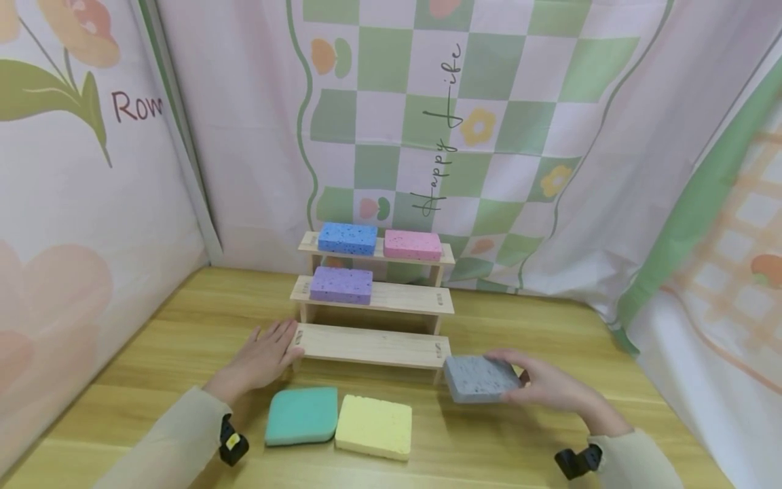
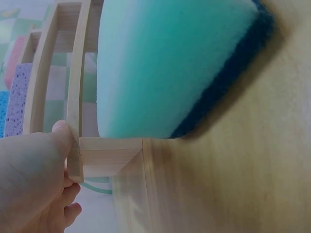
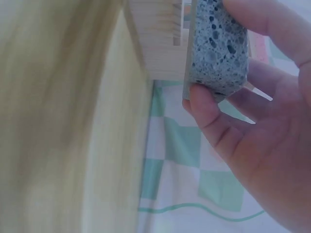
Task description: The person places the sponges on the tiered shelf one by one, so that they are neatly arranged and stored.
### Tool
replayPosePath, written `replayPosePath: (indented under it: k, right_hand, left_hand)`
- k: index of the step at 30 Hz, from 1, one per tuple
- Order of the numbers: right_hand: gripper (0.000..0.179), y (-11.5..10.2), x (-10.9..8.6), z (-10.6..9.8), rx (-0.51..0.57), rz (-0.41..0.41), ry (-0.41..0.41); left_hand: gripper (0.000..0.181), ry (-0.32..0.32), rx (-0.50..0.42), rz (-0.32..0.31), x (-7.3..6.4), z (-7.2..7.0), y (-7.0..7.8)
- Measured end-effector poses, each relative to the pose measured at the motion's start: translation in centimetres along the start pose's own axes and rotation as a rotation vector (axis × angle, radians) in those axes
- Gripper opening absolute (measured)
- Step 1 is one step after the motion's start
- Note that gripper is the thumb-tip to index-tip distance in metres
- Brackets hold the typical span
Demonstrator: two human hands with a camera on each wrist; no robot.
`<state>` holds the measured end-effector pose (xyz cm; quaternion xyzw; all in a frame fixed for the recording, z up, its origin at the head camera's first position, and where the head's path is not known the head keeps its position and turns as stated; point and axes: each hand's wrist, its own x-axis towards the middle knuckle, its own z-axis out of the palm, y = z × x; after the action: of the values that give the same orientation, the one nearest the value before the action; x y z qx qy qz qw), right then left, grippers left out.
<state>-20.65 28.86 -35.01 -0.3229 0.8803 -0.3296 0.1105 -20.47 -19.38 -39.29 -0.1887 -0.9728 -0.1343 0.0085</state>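
My right hand point(image 1: 550, 387) grips a grey speckled sponge point(image 1: 479, 380), thumb on one side and fingers on the other. The sponge is at the right front corner of the wooden three-step rack point(image 1: 373, 344), overlapping its lowest shelf's end in the head view. In the right wrist view the grey sponge point(image 3: 218, 53) shows its pores between thumb and fingers. My left hand point(image 1: 259, 356) rests at the left end of the lowest shelf, thumb point(image 2: 60, 133) on the board. A blue sponge point(image 1: 347, 239) and a pink sponge point(image 1: 413, 245) lie on the top shelf, a purple sponge point(image 1: 341, 284) on the middle one.
In front of the rack, a teal sponge point(image 1: 302, 415) with a dark scouring layer and a yellow sponge point(image 1: 374, 426) lie side by side on the wood-grain table point(image 1: 519, 448). A checked curtain point(image 1: 427, 122) hangs behind the rack, with printed cloth on both sides.
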Motion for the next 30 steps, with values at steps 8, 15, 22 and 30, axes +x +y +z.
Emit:
replayPosePath:
  k: [8,15,22,30]
  right_hand:
    - [0.062,-1.3,1.4,-0.7,-0.057,-0.061,0.064]
    - [0.063,-2.4,2.7,-1.4,-0.108,-0.058,0.116]
    - [0.061,-3.4,4.5,-1.7,-0.146,-0.069,0.181]
    - [0.059,-4.4,6.5,-2.0,-0.182,-0.049,0.201]
  left_hand:
    - [0.066,0.009,0.011,0.003,0.0,0.0,0.0]
    - [0.066,0.012,0.016,0.002,-0.1,0.0,0.1]
    - [0.068,0.005,0.019,-0.002,0.0,0.1,0.0]
    - [0.066,0.002,0.023,-0.004,-0.1,-0.1,0.2]
